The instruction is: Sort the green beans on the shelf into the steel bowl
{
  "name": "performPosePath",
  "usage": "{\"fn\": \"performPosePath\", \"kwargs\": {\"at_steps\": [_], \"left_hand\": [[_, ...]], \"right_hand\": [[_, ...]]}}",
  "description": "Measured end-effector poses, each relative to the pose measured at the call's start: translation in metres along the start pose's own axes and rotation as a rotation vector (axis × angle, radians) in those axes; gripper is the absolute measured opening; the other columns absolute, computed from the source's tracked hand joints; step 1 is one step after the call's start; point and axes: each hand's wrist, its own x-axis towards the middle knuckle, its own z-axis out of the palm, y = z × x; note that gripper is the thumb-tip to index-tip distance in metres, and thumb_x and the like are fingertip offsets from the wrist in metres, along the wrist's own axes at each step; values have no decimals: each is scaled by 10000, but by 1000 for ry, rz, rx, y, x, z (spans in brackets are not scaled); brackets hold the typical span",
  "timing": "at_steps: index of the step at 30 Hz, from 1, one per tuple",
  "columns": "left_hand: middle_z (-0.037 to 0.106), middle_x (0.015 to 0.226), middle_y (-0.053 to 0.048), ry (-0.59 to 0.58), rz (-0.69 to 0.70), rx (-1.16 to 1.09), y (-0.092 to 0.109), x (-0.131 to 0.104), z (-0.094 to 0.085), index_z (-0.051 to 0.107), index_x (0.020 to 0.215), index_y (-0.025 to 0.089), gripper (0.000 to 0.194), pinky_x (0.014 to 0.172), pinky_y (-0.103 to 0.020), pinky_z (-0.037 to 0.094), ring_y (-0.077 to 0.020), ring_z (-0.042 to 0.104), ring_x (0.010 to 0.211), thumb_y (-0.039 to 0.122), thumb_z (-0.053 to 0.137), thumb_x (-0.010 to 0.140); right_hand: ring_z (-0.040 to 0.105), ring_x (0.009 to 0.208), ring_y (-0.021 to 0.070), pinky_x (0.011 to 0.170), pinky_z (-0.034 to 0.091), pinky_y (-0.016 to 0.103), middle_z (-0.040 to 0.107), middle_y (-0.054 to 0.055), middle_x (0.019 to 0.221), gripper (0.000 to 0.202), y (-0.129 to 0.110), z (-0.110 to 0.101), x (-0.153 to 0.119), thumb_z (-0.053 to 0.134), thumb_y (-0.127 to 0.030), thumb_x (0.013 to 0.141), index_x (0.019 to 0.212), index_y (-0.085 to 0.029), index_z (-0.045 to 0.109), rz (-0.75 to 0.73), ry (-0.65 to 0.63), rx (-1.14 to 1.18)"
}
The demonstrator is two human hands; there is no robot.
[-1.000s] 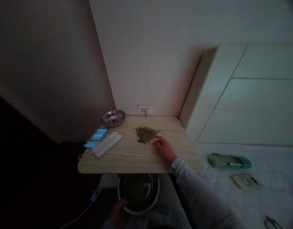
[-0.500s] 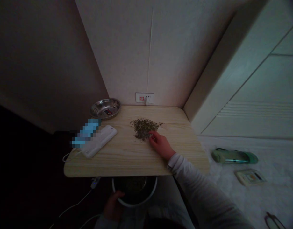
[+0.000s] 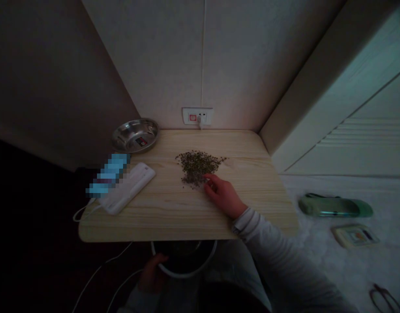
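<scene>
A loose pile of small dark green and brown grains (image 3: 198,165) lies spread on the light wooden table (image 3: 174,217). My right hand (image 3: 221,193) is at the pile's lower right edge, its thumb and index finger curled towards the grains; whatever is between the fingertips is too small to make out. Below the table's front edge, my left hand (image 3: 153,270) grips the left rim of a round bowl (image 3: 183,274) with a pale rim and a dark inside. The bowl's far part is hidden under the table.
A steel bowl (image 3: 136,135) stands at the table's back left. Nearer are a blurred-out phone (image 3: 110,174) and a white power strip (image 3: 128,189) with cables. A wall socket (image 3: 197,116) sits behind. On the white surface at right lie a green bottle (image 3: 335,206) and a small box (image 3: 355,236).
The view has shifted, and the table looks slightly nearer. My right hand stays at the pile's edge with its fingers still curled. My left hand keeps its hold on the bowl.
</scene>
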Motion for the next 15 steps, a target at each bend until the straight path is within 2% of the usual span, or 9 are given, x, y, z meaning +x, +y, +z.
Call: {"fn": "performPosePath", "kwargs": {"at_steps": [4, 10, 15], "left_hand": [[619, 470, -10, 4, 4, -1, 0, 4, -4, 577, 426, 146, 198, 726, -336, 466, -172, 602, 547, 10, 514, 555], [617, 470, -39, -18, -18, 36, 1, 3, -2, 592, 462, 132, 157, 755, -391, 448, -232, 621, 638, 25, 512, 546], [624, 476, -43, 17, -3, 26, -1, 5, -4, 584, 466, 145, 143, 763, -407, 449, -254, 621, 709, 39, 508, 525]], "right_hand": [[479, 542, 85, 535, 363, 198, 577, 6, 703, 307, 1, 0, 0, 426, -225, 772, 1067, -167, 483, 13, 12, -2], [483, 549, 91, 541, 361, 205, 587, 11, 713, 306, 0, 0, 1, 415, -223, 776, 1071, -179, 483, 16, 2, -26], [477, 541, 79, 541, 358, 194, 579, 3, 712, 300, -1, -1, -1, 420, -220, 774, 1063, -184, 489, -9, -31, -1]]}}
